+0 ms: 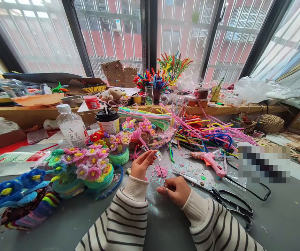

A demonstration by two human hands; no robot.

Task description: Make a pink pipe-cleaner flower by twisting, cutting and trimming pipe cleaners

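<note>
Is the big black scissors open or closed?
Closed. The black-handled metal scissors lie flat on the grey table, beside the right hand, with silver blades together in one point and handle loops side by side.

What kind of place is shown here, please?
Probably a handicraft workspace by a window: loose pipe cleaners, a pink glue gun, black scissors and finished pipe-cleaner flowers cover the grey table.

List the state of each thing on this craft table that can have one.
left hand: raised, fingertips pinching the top of a thin stem
right hand: closed on the stem's lower end
scissors: lying flat, blades shut
glue gun: lying on its side, unheld
plastic bottle: upright, capped
cup: upright, lidded, straw in
</note>
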